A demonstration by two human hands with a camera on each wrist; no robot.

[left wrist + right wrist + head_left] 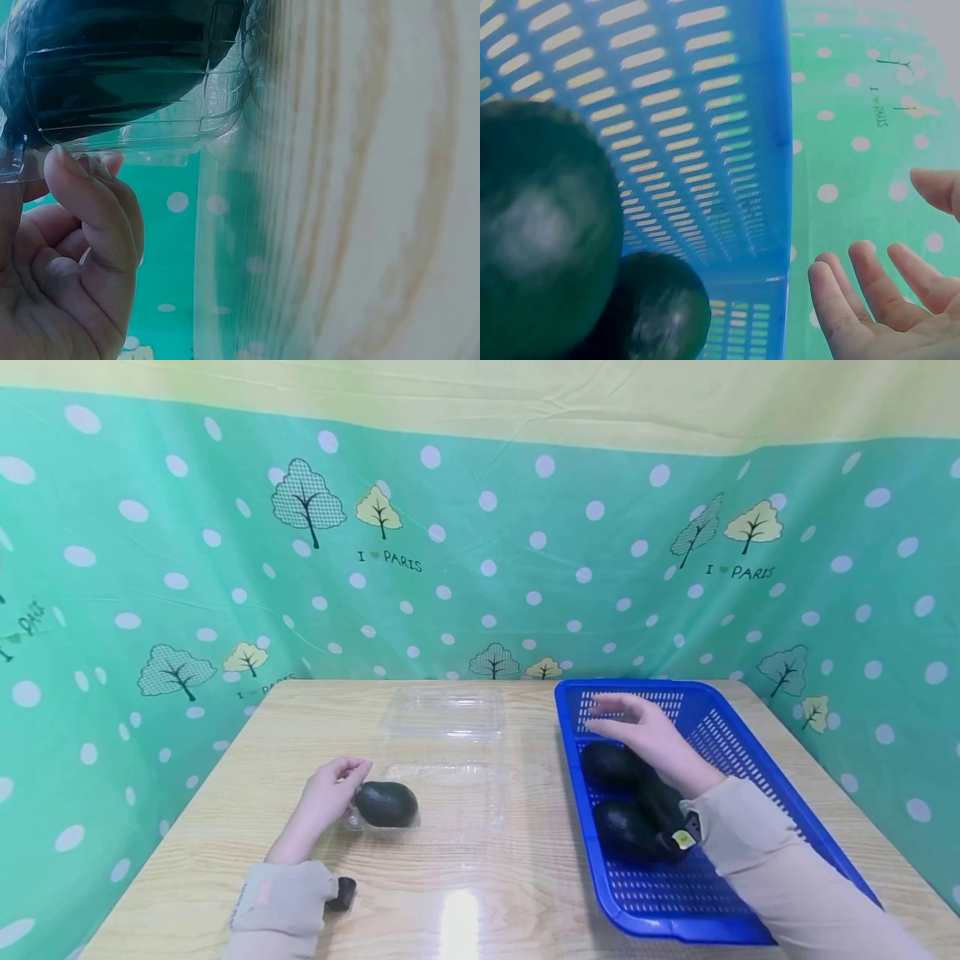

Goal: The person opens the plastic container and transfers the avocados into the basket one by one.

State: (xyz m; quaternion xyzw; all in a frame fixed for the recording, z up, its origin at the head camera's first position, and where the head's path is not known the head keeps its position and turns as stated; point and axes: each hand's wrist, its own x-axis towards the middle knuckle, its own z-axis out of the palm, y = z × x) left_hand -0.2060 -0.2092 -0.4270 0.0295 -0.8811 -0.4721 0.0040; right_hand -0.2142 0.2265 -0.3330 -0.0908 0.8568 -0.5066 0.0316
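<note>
A dark avocado (386, 804) lies at the left end of a clear plastic clamshell box (457, 793), which lies unfolded on the table with its lid to the back. My left hand (330, 789) is at the box's left edge, beside the avocado. In the left wrist view, its thumb and fingers pinch the rim of the clear plastic (142, 142), just below the avocado (112, 67). Over the blue basket (581, 827) hovers my right hand (652, 743), fingers spread and apart, holding nothing. Beneath it, several dark avocados (622, 828) lie in the basket, partly hidden by the wrist.
The slotted blue basket stands on the right of the wooden table (300, 718), its walls rising around the avocados. A green dotted curtain (487, 568) encloses the back and sides. Light reflects off the front of the table.
</note>
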